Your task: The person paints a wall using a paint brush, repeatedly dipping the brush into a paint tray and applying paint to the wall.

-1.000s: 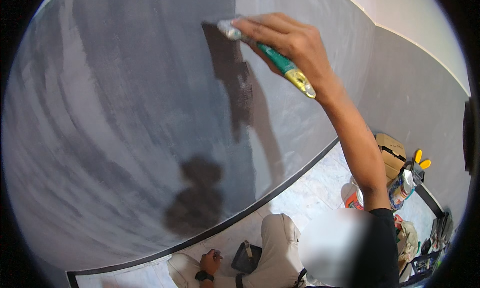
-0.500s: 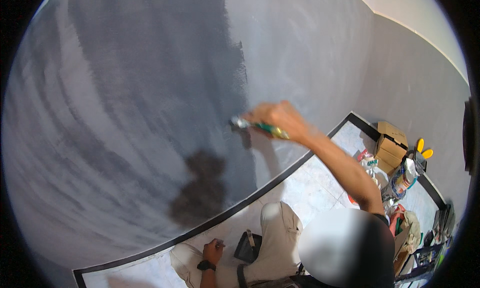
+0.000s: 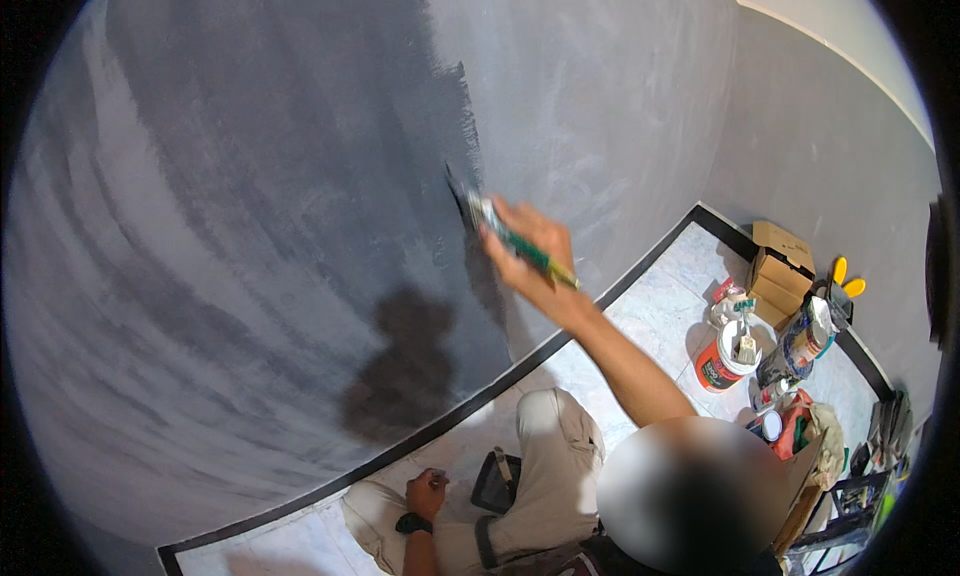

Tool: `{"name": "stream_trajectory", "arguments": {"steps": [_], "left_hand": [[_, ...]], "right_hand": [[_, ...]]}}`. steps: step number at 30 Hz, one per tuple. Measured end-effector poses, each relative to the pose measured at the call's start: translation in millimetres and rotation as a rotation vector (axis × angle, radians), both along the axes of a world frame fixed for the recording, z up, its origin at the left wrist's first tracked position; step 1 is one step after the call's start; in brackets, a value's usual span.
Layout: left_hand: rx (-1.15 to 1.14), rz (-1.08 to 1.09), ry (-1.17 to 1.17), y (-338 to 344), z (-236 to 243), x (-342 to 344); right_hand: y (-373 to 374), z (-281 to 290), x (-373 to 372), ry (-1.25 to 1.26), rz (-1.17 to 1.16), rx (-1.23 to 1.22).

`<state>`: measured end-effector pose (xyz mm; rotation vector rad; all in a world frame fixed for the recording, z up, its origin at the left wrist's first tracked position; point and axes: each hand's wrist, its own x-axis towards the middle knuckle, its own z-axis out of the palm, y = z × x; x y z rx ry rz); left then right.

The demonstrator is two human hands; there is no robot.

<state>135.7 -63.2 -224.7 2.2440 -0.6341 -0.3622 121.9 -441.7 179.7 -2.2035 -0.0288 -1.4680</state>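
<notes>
A paintbrush with a green, yellow-ended handle [image 3: 521,244] sits near the middle of the view, its bristles aimed between ten and eleven o'clock over dark grey paint [image 3: 300,126]; whether they touch the wall cannot be told. The right hand [image 3: 543,229] grasps it, fingers wrapped around the handle. From the brush, paler grey wall [image 3: 600,106] lies at two o'clock, beyond a ragged paint edge. At six o'clock, a shallow black plastic tray [image 3: 486,490] holds a smaller brush [image 3: 502,465]. Between six and seven, the left hand [image 3: 427,493], a black watch [image 3: 413,523] at its wrist, rests on beige trousers [image 3: 550,446] with fingers curled; whether it holds anything cannot be told. At four o'clock, a white bucket with a red label [image 3: 716,368] stands on pale marbled tiles [image 3: 655,311]. Near three, a brown cardboard box [image 3: 782,276] sits by the corner.
</notes>
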Motion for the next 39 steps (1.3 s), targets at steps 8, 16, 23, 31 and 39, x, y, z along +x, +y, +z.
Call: {"name": "stream_trajectory", "arguments": {"steps": [8, 16, 23, 31, 39], "left_hand": [[-0.067, -0.022, -0.071, 0.8, 2.5, 0.3], [-0.124, -0.005, -0.064, -0.3, 1.1, -1.6], [-0.049, 0.033, -0.029, 3.2, -1.8, -3.9], [-0.059, -0.01, -0.028, -2.3, 1.9, 1.5], [-0.099, 0.018, -0.018, -3.7, 1.9, -2.9]], "right_hand": [[12.1, -6.5, -7.2, 0.081, 0.159, 0.331], [14.5, 132.7, 36.4, -0.502, 0.154, -0.121], [19.9, 6.2, 16.1, -0.189, 0.006, -0.116], [28.2, -18.5, -13.8, 0.195, 0.242, 0.051], [36.8, 94.9, 25.4, -0.462, 0.065, -0.179]]}}
